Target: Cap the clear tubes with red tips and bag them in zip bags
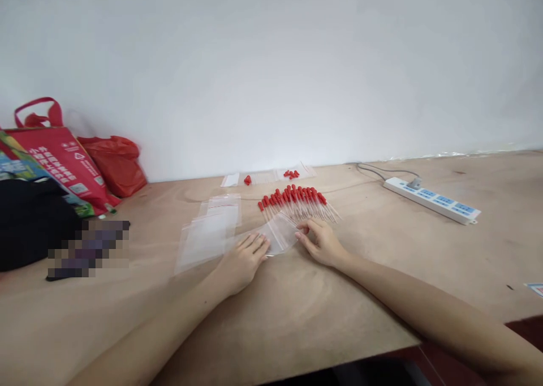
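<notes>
A clear zip-lock bag point(279, 234) lies between my two hands near the middle of the table. My left hand point(246, 257) rests over the bag's left end, fingers closed together on it. At the bag's right edge, the thumb and fingers of my right hand point(321, 241) pinch the plastic. Just beyond the bag, several droppers with red rubber bulbs point(292, 196) and thin clear stems lie in a fanned row, bulbs pointing away from me. More clear zip-lock bags point(207, 236) are spread, overlapping, to the left of my left hand.
Against the wall, small bags point(258, 178) hold loose red bulbs point(291, 174). A white power strip point(432, 199) with a plugged cord sits at right. At left stand a red tote bag point(59, 159), a red plastic bag point(114, 165), a black cloth item point(34, 227) and a blurred-out object point(89, 250).
</notes>
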Demonstrator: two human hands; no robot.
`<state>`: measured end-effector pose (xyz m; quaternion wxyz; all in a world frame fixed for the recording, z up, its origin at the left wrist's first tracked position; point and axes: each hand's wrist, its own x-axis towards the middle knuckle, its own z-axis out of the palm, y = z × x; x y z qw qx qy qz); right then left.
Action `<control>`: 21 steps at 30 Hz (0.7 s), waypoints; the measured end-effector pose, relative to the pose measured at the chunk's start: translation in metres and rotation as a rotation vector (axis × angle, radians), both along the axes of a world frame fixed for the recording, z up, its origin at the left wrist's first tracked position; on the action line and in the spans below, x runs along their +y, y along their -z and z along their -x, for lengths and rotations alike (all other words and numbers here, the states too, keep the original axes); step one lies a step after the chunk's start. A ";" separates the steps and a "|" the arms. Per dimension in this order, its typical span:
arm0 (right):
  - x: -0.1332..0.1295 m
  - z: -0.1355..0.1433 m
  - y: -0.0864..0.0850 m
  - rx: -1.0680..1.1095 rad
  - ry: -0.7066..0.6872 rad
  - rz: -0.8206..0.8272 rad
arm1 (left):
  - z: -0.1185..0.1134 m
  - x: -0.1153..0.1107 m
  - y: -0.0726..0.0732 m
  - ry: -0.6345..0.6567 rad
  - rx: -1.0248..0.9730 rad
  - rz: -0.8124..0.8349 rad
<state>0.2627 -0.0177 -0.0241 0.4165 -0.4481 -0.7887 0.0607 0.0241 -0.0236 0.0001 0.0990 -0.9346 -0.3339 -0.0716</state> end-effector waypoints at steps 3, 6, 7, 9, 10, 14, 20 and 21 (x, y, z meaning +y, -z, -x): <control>-0.002 -0.001 -0.002 -0.016 -0.025 0.028 | -0.002 -0.001 -0.003 -0.090 -0.001 0.130; 0.000 0.002 -0.004 -0.091 -0.035 0.063 | 0.004 0.000 -0.011 -0.143 -0.064 0.261; 0.000 0.003 -0.005 -0.120 -0.024 0.073 | 0.005 0.002 -0.014 -0.152 -0.089 0.281; -0.001 0.006 -0.007 -0.179 -0.001 0.087 | 0.007 0.007 -0.018 -0.184 -0.130 0.261; -0.001 0.007 -0.008 -0.209 0.000 0.092 | 0.007 0.011 -0.019 -0.207 -0.142 0.235; -0.003 0.008 -0.009 -0.310 -0.058 0.080 | 0.005 0.030 -0.018 -0.336 -0.171 0.243; -0.005 0.007 -0.010 -0.359 -0.172 0.064 | 0.004 0.057 -0.013 -0.517 -0.427 0.546; -0.005 0.007 -0.010 -0.364 -0.175 0.065 | 0.003 0.060 -0.013 -0.533 -0.460 0.615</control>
